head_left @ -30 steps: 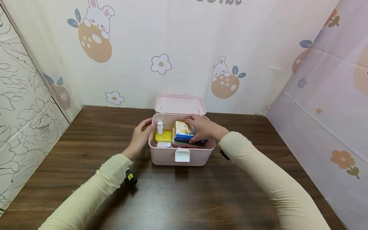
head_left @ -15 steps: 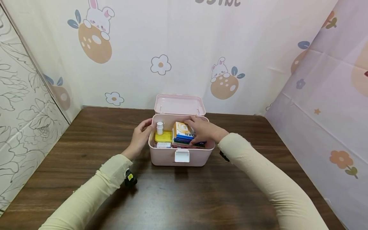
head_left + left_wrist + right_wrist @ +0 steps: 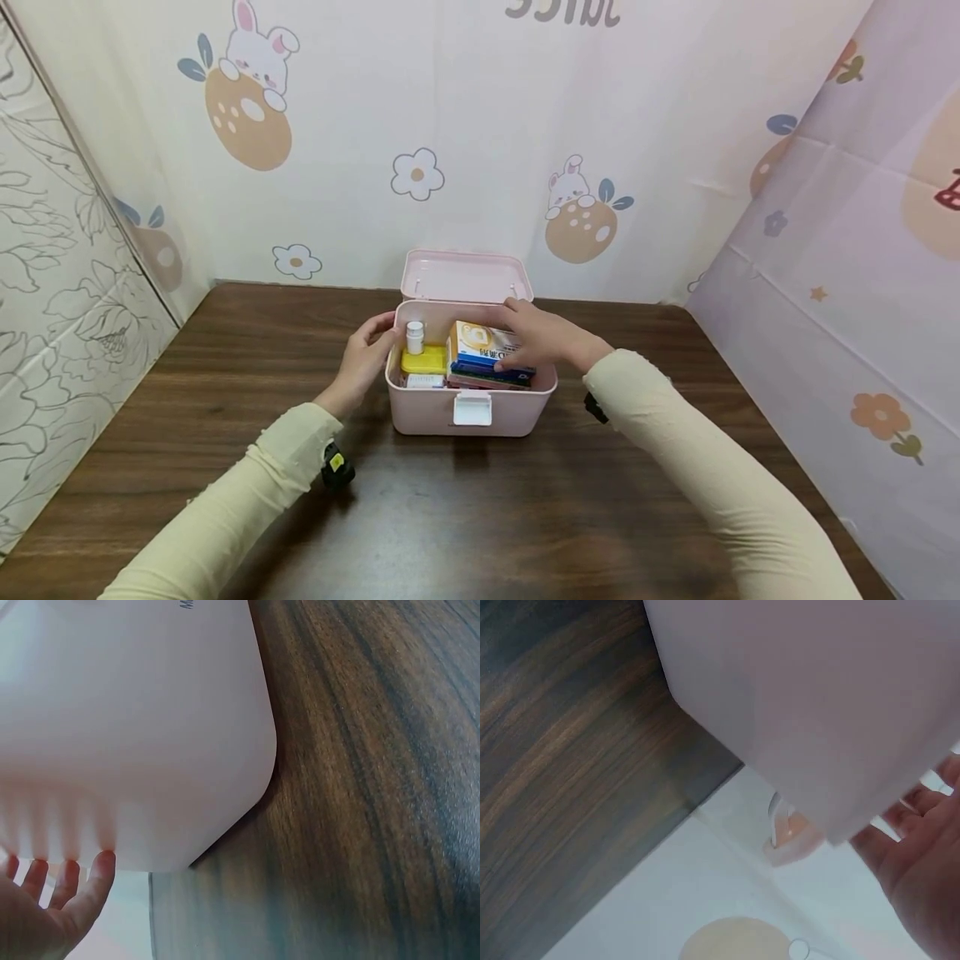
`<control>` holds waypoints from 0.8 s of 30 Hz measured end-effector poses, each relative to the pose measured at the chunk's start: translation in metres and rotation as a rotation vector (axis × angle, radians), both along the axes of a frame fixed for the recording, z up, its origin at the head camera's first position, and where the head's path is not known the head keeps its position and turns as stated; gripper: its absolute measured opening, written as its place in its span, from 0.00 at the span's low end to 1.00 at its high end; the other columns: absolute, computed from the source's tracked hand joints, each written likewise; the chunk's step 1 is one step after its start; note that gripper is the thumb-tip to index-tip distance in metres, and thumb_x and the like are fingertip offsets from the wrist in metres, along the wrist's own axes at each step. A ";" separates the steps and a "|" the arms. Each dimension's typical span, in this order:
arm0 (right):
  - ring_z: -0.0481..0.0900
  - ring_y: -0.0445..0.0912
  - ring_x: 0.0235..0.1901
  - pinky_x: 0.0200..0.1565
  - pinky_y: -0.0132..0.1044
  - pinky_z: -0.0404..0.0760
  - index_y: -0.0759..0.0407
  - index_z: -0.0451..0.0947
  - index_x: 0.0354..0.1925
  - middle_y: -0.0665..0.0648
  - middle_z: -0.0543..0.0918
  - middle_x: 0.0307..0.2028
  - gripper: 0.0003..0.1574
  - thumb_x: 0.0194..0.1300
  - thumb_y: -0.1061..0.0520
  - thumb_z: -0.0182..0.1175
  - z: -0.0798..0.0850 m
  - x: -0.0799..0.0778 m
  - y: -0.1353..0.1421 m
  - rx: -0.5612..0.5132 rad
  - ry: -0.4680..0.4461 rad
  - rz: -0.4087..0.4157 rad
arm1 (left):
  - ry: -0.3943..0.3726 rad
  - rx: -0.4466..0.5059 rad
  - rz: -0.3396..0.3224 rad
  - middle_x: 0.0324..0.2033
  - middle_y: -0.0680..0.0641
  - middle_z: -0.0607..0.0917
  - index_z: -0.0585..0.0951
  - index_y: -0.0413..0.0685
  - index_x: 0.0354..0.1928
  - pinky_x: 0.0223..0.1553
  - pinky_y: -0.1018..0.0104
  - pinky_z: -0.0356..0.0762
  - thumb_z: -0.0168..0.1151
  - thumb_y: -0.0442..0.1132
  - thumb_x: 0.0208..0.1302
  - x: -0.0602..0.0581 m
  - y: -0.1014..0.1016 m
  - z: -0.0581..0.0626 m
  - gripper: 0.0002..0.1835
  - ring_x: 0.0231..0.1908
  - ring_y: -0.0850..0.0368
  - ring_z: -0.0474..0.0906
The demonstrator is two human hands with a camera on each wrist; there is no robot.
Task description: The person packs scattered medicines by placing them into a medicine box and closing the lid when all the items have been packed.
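A pink storage box (image 3: 420, 414) stands on the table with its lid (image 3: 468, 277) raised. My left hand (image 3: 362, 362) is at the box's left side; in the left wrist view its fingertips (image 3: 104, 862) touch the outer wall. Over the right half is my right hand (image 3: 551, 337), fingers spread, its thumb at the front of a stacked group of medicine cartons. The top carton (image 3: 480, 343) is white, orange and blue, partly covered by that hand; a darker blue carton (image 3: 487, 371) lies under it. To the left are a white pill bottle (image 3: 415, 337) and a yellow case (image 3: 423, 360).
A small white carton (image 3: 425, 381) lies in the box's front left. The box has a white front latch (image 3: 472, 409), hanging outward. Dark wooden table (image 3: 480, 508) surrounds it, with a patterned curtain (image 3: 337, 167) close behind and another at each side.
My right hand has shifted slightly right, and its fingers have drawn back from the top carton, showing more of it. The left hand stays at the box wall. The head view has tilted slightly.
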State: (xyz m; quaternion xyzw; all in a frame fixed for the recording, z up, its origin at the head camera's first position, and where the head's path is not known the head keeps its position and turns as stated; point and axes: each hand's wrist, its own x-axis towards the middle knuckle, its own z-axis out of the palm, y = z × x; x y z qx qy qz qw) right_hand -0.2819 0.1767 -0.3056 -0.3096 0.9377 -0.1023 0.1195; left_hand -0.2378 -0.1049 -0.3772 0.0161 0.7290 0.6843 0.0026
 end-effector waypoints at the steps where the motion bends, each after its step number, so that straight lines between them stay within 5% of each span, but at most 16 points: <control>1: 0.66 0.53 0.62 0.64 0.56 0.70 0.46 0.62 0.74 0.59 0.68 0.65 0.50 0.58 0.45 0.73 0.002 -0.001 0.002 -0.013 0.015 0.006 | -0.003 -0.001 0.000 0.66 0.36 0.70 0.66 0.37 0.71 0.63 0.40 0.69 0.49 0.42 0.78 0.000 0.000 0.001 0.25 0.64 0.42 0.66; 5: 0.68 0.55 0.62 0.64 0.55 0.70 0.59 0.65 0.71 0.63 0.71 0.64 0.46 0.62 0.45 0.71 0.006 -0.005 0.011 -0.071 0.088 0.018 | -0.015 -0.017 0.003 0.65 0.36 0.70 0.67 0.37 0.71 0.60 0.42 0.73 0.48 0.44 0.78 -0.001 -0.001 0.003 0.26 0.63 0.40 0.68; 14: 0.70 0.61 0.58 0.62 0.56 0.71 0.69 0.64 0.69 0.71 0.72 0.59 0.39 0.67 0.54 0.64 0.004 -0.019 0.030 -0.315 0.115 -0.073 | -0.022 -0.019 0.032 0.63 0.33 0.73 0.68 0.35 0.69 0.58 0.47 0.76 0.45 0.44 0.79 -0.012 -0.005 0.012 0.25 0.62 0.39 0.72; 24: 0.68 0.63 0.58 0.62 0.58 0.68 0.73 0.61 0.69 0.73 0.71 0.58 0.35 0.73 0.55 0.57 -0.008 -0.046 0.044 -0.456 0.140 -0.304 | -0.095 0.045 0.079 0.70 0.35 0.67 0.63 0.35 0.72 0.63 0.45 0.70 0.44 0.43 0.79 -0.041 -0.009 0.029 0.27 0.68 0.41 0.65</control>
